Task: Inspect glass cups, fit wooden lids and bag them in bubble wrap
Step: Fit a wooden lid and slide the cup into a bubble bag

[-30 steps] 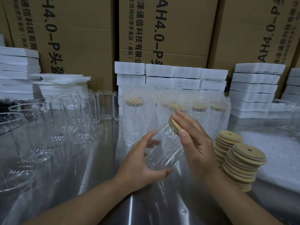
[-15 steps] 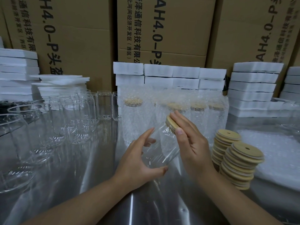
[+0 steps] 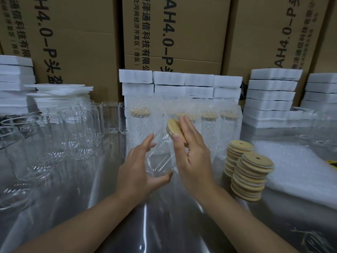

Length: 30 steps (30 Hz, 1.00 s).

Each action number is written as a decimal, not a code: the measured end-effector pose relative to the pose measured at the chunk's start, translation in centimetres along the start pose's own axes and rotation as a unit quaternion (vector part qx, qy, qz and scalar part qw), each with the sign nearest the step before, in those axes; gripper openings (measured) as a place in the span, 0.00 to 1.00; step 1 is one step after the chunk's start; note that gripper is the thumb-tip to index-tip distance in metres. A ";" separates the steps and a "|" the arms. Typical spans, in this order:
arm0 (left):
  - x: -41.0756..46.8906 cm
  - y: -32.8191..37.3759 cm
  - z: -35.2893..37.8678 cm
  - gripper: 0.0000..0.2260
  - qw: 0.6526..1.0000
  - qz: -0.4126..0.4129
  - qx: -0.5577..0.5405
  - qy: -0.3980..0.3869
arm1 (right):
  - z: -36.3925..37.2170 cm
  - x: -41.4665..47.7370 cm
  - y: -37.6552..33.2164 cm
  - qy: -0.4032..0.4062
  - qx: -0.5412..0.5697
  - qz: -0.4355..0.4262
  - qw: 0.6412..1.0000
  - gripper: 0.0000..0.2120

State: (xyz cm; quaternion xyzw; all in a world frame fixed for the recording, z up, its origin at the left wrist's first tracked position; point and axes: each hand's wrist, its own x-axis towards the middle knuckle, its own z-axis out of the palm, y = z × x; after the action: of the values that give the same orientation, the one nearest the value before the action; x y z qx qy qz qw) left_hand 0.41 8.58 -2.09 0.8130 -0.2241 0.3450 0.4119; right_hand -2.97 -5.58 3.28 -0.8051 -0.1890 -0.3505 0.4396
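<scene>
Two bare forearms reached in over the shiny desk (image 3: 87, 201). The left hand (image 3: 138, 172) held a clear cup (image 3: 158, 159) above the desk at the middle; its grip was closed on the glass, thumb under the base and fingers up the far side. The cup was tilted, its mouth pointing up and away to the right. A wooden lid (image 3: 175, 129) sat on that mouth. The right hand (image 3: 193, 157) lay against the lid with a wide grip, the fingers straight and flat on the wood and the thumb tip at the lid's lower edge.

Just right of the hands, two leaning stacks of lids (image 3: 252, 179) stood on the desk, touching each other. Beyond them, to the right, lay a pile of bubble wrap (image 3: 300, 170). On the left stood a crowd of bare cups (image 3: 82, 130), upright and close together. Behind the hands a row of bagged cups (image 3: 209, 121), each lidded and wrapped, stood upright. Farther back were white foam blocks (image 3: 182, 83) in stacks, and behind those, brown cartons (image 3: 182, 30) with black print
</scene>
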 end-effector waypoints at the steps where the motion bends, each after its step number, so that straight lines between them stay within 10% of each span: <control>1: 0.1 0.0 -0.1 0.43 1.000 -0.009 0.006 -0.010 | -0.3 0.1 -0.1 -0.023 -0.010 0.012 1.000 0.26; 5: 0.6 -0.1 0.5 0.41 0.988 -0.078 -0.110 -0.072 | -3.5 0.8 -0.4 -0.060 -0.007 0.060 0.996 0.32; 13: 0.9 -0.9 0.9 0.41 0.925 -0.201 -0.303 -0.109 | -19.9 2.2 7.3 0.205 -0.108 0.172 0.958 0.09; 15: 1.2 -0.9 0.9 0.39 0.915 -0.216 -0.324 -0.102 | -22.3 1.8 11.5 0.128 -0.244 0.287 0.918 0.12; 19: 1.3 -0.6 0.8 0.36 0.902 -0.236 -0.349 -0.097 | -22.7 0.4 15.4 -0.160 -0.525 0.416 0.725 0.21; 30: 1.4 -0.7 0.5 0.44 0.880 -0.262 -0.387 -0.082 | -21.4 1.7 12.3 0.166 -0.396 0.316 0.846 0.16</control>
State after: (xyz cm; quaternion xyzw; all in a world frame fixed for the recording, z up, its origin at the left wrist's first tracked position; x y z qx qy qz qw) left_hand 1.99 8.47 -1.59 0.6429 -0.1513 0.0423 0.7497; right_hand -2.81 -30.27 5.32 -0.8570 0.3062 -0.3660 0.1947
